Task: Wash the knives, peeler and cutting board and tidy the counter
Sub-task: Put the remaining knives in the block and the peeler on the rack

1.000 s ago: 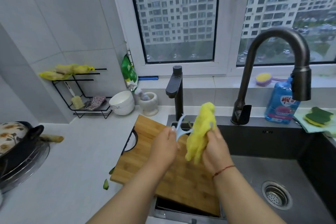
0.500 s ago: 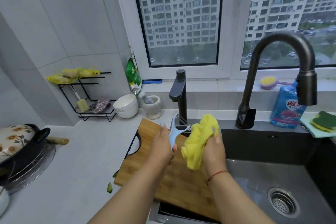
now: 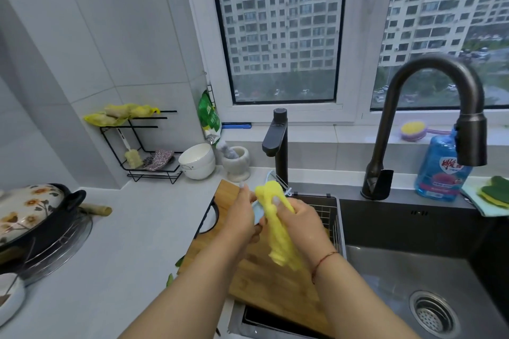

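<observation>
The left hand (image 3: 242,219) holds a pale blue peeler (image 3: 259,215) above the board (image 3: 275,281), its fingers curled round the handle, most of which is hidden behind the hand and the cloth. The right hand (image 3: 300,221) grips a yellow cloth (image 3: 278,231), bunched round the peeler's upper part and hanging down over the board; the peeler's head just shows past the top of the cloth, in front of the small tap (image 3: 278,146). Both hands touch the cloth from either side, directly above the board. A red string circles the right wrist.

The wooden board lies slanted over the left end of the sink (image 3: 413,264), one end on the bench (image 3: 124,242), the other over the basin. A wire rack (image 3: 329,217) in the sink sits just right of the board. A few green scraps (image 3: 170,278) lie on the bench just left of the board.

Beyond the board stand a white bowl (image 3: 197,161) and a stone mortar (image 3: 237,164); further left of it, a black wire shelf (image 3: 148,146) with yellow cloths draped on top. A flowered pot (image 3: 30,212) sits on the bench well left of the board. Right of the board rises the tall curved tap (image 3: 429,107), with a blue soap bottle (image 3: 440,168) and a green-and-yellow sponge (image 3: 495,192) beyond it. No knives can be made out
</observation>
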{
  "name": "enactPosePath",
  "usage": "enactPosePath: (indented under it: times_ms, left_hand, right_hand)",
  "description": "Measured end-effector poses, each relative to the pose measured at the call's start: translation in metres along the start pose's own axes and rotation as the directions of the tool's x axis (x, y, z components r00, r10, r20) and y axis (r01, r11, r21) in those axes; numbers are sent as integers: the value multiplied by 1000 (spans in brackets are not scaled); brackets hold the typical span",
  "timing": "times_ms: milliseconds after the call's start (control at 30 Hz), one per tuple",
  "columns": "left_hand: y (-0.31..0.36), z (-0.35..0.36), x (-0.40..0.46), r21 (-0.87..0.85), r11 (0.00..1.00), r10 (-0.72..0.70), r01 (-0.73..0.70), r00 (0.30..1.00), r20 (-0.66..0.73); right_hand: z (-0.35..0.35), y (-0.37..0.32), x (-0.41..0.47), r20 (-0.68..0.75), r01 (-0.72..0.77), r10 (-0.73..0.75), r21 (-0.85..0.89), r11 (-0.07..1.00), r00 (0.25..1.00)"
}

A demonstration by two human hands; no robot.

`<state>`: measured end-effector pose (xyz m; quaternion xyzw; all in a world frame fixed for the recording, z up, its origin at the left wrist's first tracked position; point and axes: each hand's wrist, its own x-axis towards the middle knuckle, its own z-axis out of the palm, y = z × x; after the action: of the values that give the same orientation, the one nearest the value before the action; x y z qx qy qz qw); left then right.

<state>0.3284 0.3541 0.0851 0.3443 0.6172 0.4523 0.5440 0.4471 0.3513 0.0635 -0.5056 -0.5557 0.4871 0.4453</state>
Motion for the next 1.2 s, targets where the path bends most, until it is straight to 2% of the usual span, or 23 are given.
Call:
enactPosePath:
  times_ms: [67, 167, 267, 333, 400, 467, 567, 633, 733, 833, 900, 1000, 1067, 1100, 1133, 1167, 1200]
  left_hand:
    - [-2, -7, 6, -21, 997, -70, 69, 997, -19]
    - [-9, -15, 9, -100, 990, -101, 98, 995, -23]
    - [-15, -19, 6, -199, 978, -71, 70, 997, 4]
    - [-18, -21, 7, -203, 978, -38, 47, 998, 45]
    - [-18, -21, 8, -141, 990, 15, 4, 990, 137]
    - [-17, -18, 5, -56, 997, 63, -51, 969, 238]
    - [-15, -20, 3, -8, 998, 59, -60, 942, 331]
    - [-16, -27, 2, 29, 998, 45, -60, 931, 362]
    - [-17, -34, 2, 35, 998, 35, -49, 941, 335]
    - [-11, -38, 2, 22, 996, 72, -82, 958, 276]
    - [-5, -40, 2, -21, 994, 112, -110, 969, 218]
    - [1, -44, 3, -67, 985, 168, -161, 981, 98]
    - [4, -47, 4, -73, 979, 190, -189, 982, 7]
    - [5, -49, 4, -69, 977, 198, -200, 980, -34]
    - [6, -50, 4, -64, 976, 205, -209, 976, -67]
    - [6, -52, 4, -58, 975, 210, -216, 973, -96]
    - [7, -54, 3, -56, 973, 217, -225, 968, -127]
  right_hand:
    - [-7, -1, 3, -1, -95, 95, 87, 992, 995]
    - [-14, 0, 4, -29, -245, 273, 358, 901, 962]
    - [-21, 3, 11, -55, -257, 307, 421, 870, 950]
    - [-21, 2, 13, -70, -204, 236, 306, 930, 969]
    - [-15, 2, 13, -78, -60, 69, 117, 991, 995]
    - [-3, 4, 11, 4, 61, -61, -38, 997, 998]
    - [8, 20, 20, 46, 104, -96, -222, 969, 994]
    - [2, 22, 28, -64, 25, -39, -214, 977, 997]
    - [-23, 5, 35, -224, -83, 74, -33, 996, 972]
    - [-43, -23, 52, -360, -25, 66, 116, 993, 931]
    - [-46, -47, 67, -424, 74, -5, 147, 986, 906]
    - [-42, -86, 94, -467, 265, -254, -44, 963, 847]
    - [-36, -104, 114, -363, 323, -380, -208, 923, 851]
    - [-32, -107, 126, -236, 297, -385, -336, 894, 892]
    - [-27, -107, 133, -80, 236, -314, -496, 836, 946]
    - [-24, -102, 139, 56, 175, -181, -631, 756, 982]
    - [-21, -97, 142, 150, 159, -72, -726, 669, 986]
